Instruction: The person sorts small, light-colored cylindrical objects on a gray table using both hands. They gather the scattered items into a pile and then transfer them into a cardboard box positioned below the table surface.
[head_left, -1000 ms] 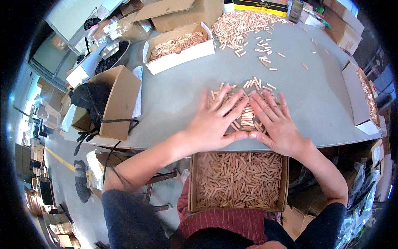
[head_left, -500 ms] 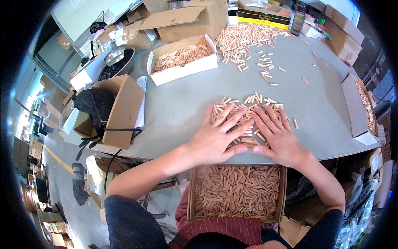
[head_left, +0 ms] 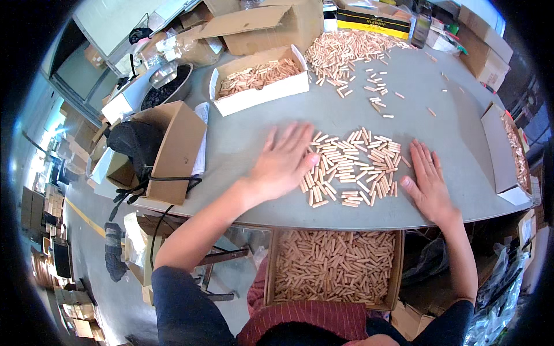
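Dozens of short wooden dowels (head_left: 353,167) lie loose on the grey table (head_left: 242,144) between a left hand (head_left: 283,161) and a right hand (head_left: 426,183), both flat with fingers spread. Any brisk sweep toward the near edge risks some dowels missing the open cardboard box (head_left: 334,268) below and falling to the floor.

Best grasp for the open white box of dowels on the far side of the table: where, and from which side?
Probably grip the white box by its two short end walls, coming from above. It is open-topped, long and shallow, full of dowels, so the long walls look too far apart. The flap on its right end may obstruct.
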Motion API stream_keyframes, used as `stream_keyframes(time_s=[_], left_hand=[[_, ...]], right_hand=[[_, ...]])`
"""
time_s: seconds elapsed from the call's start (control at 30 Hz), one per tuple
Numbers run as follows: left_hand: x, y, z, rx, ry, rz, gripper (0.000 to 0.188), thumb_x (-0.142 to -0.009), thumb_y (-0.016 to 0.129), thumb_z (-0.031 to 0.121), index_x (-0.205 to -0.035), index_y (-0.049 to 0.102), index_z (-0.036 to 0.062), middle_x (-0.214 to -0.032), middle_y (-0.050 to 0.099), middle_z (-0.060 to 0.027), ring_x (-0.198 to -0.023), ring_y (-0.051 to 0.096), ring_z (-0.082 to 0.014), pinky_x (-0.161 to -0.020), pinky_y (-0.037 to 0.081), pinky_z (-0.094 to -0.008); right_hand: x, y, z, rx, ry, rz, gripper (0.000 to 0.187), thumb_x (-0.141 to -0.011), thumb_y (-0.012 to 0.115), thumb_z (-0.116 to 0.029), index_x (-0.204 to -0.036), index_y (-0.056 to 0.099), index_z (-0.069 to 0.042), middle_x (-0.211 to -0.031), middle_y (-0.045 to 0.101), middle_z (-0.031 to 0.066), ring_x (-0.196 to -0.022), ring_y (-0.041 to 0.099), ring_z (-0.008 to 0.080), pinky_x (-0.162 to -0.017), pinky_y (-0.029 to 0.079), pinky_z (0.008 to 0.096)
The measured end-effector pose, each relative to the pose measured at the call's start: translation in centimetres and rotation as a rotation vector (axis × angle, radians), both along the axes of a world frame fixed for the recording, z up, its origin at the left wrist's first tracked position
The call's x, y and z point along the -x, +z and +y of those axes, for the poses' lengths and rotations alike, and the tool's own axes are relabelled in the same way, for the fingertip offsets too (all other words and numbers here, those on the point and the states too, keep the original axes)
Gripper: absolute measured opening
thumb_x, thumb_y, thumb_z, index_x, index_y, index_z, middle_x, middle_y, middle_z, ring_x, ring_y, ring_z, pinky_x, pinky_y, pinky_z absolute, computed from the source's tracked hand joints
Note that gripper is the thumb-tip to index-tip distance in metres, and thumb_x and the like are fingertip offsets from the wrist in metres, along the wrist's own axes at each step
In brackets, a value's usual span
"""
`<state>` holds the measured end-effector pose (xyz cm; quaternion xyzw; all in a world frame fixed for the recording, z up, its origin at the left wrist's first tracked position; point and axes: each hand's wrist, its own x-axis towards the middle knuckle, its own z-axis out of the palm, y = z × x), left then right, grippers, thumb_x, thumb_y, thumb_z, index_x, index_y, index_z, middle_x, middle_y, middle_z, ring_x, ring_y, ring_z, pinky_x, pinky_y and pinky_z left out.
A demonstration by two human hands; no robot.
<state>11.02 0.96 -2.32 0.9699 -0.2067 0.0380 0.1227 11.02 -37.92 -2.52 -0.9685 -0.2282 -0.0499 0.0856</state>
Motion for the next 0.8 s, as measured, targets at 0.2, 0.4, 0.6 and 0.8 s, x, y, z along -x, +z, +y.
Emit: stream_keyframes(time_s=[0.2,0.4,0.6,0.8], left_hand=[[0.9,0.6,-1.5,-0.005,-0.063,-0.014,0.072,-0.116,0.035,0.047,-0.170,0.022,0.0028,-0.174,0.032,-0.0195,-0.164,0.022,-0.0354,-0.134,0.010,-0.0539],[2.0,0.0,-2.0,-0.014,-0.087,-0.063,0.072,-0.115,0.037,0.047,-0.171,0.021,0.0035,-0.173,0.032,-0.0214,-0.164,0.022,-0.0384,-0.134,0.010,-0.0537],[3.4,0.1,-0.8,0.331,0.000,0.058,0.065,-0.115,0.044,0.037,-0.168,0.028,0.0020,-0.172,0.032,-0.0264,-0.163,0.023,-0.0420,-0.133,0.018,-0.0519],[4.7,0.7,-0.6,0.127,-0.019,-0.040,0.061,-0.111,0.052,0.026,-0.165,0.037,0.0033,-0.173,0.034,-0.0195,-0.163,0.023,-0.0413,-0.131,0.023,-0.0529]], right_hand=[[2.1,0.5,2.8,0.034,0.111,-0.029,0.096,-0.107,0.044,-0.066,-0.168,0.023,0.004,-0.173,0.028,0.0264,-0.164,0.020,0.0412,-0.134,0.009,0.0550],[2.4,0.7,4.2,-0.014,0.203,-0.034,0.096,-0.106,0.045,-0.068,-0.167,0.025,0.004,-0.173,0.030,0.0264,-0.164,0.021,0.0410,-0.134,0.008,0.0562],[2.6,0.5,2.2,-0.661,0.042,0.120,0.070,-0.111,0.051,-0.042,-0.163,0.036,0.003,-0.166,0.044,0.0246,-0.158,0.037,0.0400,-0.131,0.022,0.0505],[2.6,-0.1,-0.6,-0.651,-0.095,0.025,0.057,-0.100,0.060,-0.001,-0.156,0.047,0.002,-0.158,0.053,0.0241,-0.149,0.050,0.0395,-0.124,0.038,0.0442]])
